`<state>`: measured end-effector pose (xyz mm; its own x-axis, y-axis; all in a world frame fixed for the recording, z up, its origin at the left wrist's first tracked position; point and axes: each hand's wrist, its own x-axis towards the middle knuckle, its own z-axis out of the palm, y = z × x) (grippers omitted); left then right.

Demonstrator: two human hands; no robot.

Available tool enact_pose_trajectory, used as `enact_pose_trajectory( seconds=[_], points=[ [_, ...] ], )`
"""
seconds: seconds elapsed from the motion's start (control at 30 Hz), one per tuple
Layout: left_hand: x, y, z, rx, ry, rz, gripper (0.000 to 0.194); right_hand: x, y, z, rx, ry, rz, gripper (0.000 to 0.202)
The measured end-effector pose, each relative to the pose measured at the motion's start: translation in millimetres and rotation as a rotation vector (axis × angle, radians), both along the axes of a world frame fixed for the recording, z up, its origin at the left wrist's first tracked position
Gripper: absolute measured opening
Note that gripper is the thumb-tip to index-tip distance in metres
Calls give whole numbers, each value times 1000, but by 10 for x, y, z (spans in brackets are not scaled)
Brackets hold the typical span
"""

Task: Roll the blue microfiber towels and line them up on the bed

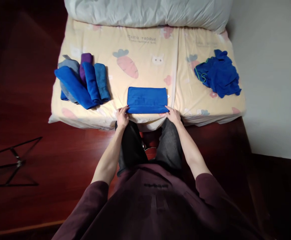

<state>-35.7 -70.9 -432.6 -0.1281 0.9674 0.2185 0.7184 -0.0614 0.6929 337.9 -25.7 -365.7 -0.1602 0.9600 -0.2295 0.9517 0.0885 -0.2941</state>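
Gripping the near corners of a folded blue towel [147, 99], the left hand [122, 117] pinches its left near corner and the right hand [173, 115] its right near corner; hands well apart, each closed on cloth. Towel lies flat on the mattress [140, 50], right at the near edge, just above the person's knees.

Relative to the towel: rolled towels [83, 81] in a row to its left, well apart; a crumpled blue heap [219, 73] to its right, well apart; a grey pillow [147, 11] beyond it at the far edge.

Risks, judged:
- Towel sits at the mattress lip. A pull toward the body could drag it off onto the dark floor [23, 100].
- Grip is on corners only. Lifting could let the folded layers slide apart and the middle sag, spoiling the fold.
- Uneven tension between hands would skew the edges.
- Mattress surface is soft; pressing may wrinkle the cloth.
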Motion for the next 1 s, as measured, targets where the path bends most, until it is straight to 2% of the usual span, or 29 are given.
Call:
enact_pose_trajectory(
  seconds=[0.17,0.43,0.73,0.83,1.0],
  points=[
    [10,-13,39,36,-22,-4,63,7,11,-8,-1,15,-11,63],
    [39,-35,109,38,-13,22,60,15,-2,-3,35,61,-15,51],
    [47,-23,77,6,-64,120,36,-1,-13,35,21,18,-49,48],
    [63,-19,71,-2,-71,167,39,-11,-8,37,10,-1,-58,51],
    [97,-29,95,12,-45,174,42,-26,-4,62,-6,-39,-74,53]
  ],
)
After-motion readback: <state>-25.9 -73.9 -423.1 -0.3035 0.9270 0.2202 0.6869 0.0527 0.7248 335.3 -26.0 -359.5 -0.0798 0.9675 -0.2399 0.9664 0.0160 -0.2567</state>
